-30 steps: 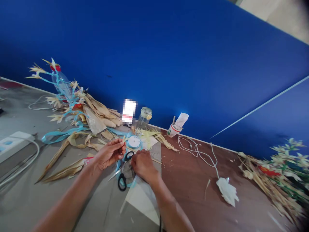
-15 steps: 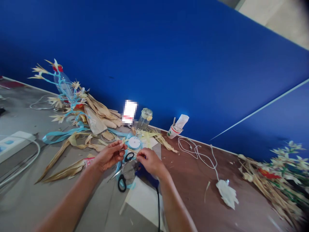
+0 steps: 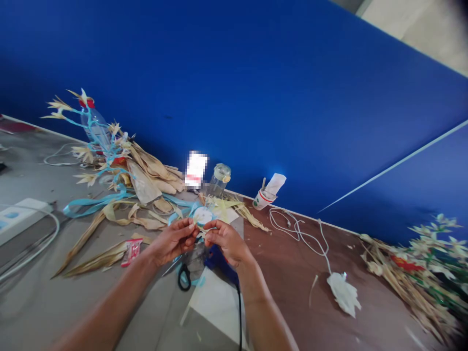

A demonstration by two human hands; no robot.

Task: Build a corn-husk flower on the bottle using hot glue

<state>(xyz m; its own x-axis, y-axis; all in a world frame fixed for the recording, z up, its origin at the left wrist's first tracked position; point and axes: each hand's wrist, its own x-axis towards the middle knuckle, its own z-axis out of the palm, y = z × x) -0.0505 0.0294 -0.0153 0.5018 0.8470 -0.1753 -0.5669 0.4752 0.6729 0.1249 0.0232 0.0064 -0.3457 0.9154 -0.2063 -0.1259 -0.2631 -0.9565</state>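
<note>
My left hand (image 3: 174, 241) is closed in a pinch on a small pale piece of corn husk (image 3: 196, 225). My right hand (image 3: 227, 242) pinches at the same piece from the other side, and the fingertips of both hands nearly meet. Below them lie black-handled scissors (image 3: 184, 278), partly covered by my left hand. A dark blue tool with a black cord, like a glue gun (image 3: 219, 263), sits under my right hand. Just behind the fingers is a spool of light blue ribbon (image 3: 202, 215).
Dry husks (image 3: 153, 168) and blue-stemmed husk flowers (image 3: 104, 153) lie at the left by a plastic bottle (image 3: 95, 127). A jar (image 3: 220, 179), a paper cup (image 3: 262, 200) and a white cable (image 3: 310, 239) stand or lie along the blue partition. More flowers (image 3: 440, 239) are far right.
My right hand has moved left and up, and my left hand slightly right, so the fingertips come together at the husk piece. A red wrapper at the left now shows more fully.
</note>
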